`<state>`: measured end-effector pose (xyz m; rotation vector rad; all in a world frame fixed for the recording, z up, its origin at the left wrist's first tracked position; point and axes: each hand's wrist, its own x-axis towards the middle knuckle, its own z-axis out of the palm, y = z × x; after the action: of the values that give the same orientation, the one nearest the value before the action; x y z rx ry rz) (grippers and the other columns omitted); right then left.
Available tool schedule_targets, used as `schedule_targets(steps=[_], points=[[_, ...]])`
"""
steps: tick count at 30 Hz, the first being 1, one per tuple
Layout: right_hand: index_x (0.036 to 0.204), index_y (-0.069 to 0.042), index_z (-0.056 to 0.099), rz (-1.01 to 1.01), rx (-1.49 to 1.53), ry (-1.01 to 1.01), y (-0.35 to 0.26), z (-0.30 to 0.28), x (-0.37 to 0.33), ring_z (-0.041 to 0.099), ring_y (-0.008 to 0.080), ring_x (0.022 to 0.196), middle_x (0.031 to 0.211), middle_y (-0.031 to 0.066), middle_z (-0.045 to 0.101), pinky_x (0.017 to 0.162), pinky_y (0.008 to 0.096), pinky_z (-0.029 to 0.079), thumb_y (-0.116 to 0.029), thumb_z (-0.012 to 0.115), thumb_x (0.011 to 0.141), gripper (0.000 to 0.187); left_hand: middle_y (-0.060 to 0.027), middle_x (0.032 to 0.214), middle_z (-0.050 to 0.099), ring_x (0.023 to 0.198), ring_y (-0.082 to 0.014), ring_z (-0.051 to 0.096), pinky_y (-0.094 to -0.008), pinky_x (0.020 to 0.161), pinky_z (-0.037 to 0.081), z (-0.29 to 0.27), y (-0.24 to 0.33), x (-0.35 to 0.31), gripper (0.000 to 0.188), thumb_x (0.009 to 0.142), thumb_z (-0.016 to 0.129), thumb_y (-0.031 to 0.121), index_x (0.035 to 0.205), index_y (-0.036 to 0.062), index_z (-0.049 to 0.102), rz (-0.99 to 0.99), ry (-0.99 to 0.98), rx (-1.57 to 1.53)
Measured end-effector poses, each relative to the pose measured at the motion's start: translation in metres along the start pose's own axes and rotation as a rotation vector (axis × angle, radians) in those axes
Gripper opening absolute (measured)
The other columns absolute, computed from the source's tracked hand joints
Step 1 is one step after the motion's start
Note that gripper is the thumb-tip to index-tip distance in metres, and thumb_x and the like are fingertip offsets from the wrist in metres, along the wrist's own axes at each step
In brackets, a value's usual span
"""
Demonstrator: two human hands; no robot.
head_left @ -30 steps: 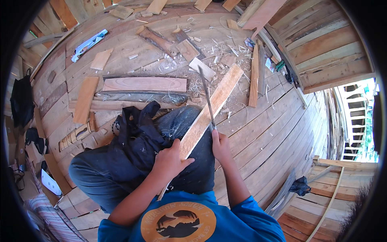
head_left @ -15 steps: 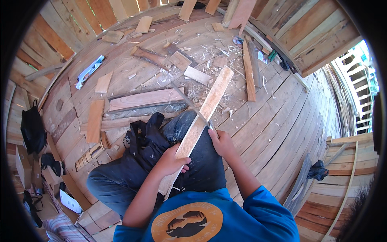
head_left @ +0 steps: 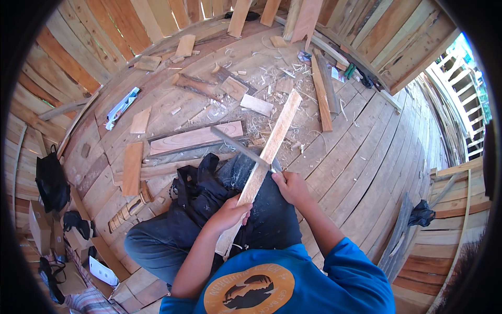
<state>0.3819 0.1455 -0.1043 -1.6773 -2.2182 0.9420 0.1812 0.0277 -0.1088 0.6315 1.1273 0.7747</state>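
Note:
A long, narrow strip of pale wood (head_left: 280, 128) slants across my right thigh, its far end pointing away from me. My left hand (head_left: 231, 213) is wrapped round its near part. My right hand (head_left: 293, 187) is closed on the handle of a long knife (head_left: 235, 143), the handle mostly hidden by the fingers. The blade lies across the strip at about its middle and points to the far left. Under the strip are my dark blue trousers (head_left: 162, 240), dusted with shavings. A dark cloth (head_left: 196, 188) is bunched on my lap.
Curled shavings, offcuts (head_left: 257, 104) and log pieces (head_left: 193, 86) litter the plank floor ahead. Boards (head_left: 196, 138) lie left of my knee, near a banded wooden sheath-like piece (head_left: 128, 212). Cardboard boxes (head_left: 42, 225) and a black bag (head_left: 52, 180) are at the left wall.
The knife's blade has swung, its tip now further left and nearer to me, still across the wood strip. Both hands keep their grips. The whole view has shifted slightly.

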Motion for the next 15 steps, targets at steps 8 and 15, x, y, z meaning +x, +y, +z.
schedule_targets(steps=[8, 15], points=[[0.063, -0.001, 0.064, -0.205, -0.362, -0.060, -0.022, -0.029, 0.000, 0.064, 0.0386, 0.065, 0.064, 0.0217, 0.062, 0.061, 0.0475, 0.051, -0.065, 0.050, 0.083, 0.068, -0.0043, 0.067, 0.056, 0.053, -0.0121, 0.054, -0.0280, 0.050, 0.046, 0.026, 0.003, -0.008, 0.025, 0.094, 0.054, 0.018, 0.110, -0.0012, 0.054, 0.061, 0.258, 0.285], [0.067, -0.003, 0.065, -0.249, -0.539, -0.051, -0.002, -0.041, 0.028, 0.065, 0.0373, 0.065, 0.064, 0.0190, 0.063, 0.062, 0.0477, 0.052, -0.071, 0.047, 0.081, 0.072, -0.0156, 0.069, 0.061, 0.063, -0.0245, 0.061, -0.0357, 0.056, 0.049, 0.025, -0.012, 0.000, 0.033, 0.092, 0.055, 0.019, 0.115, -0.0035, 0.052, 0.247, 0.438, 0.599]])
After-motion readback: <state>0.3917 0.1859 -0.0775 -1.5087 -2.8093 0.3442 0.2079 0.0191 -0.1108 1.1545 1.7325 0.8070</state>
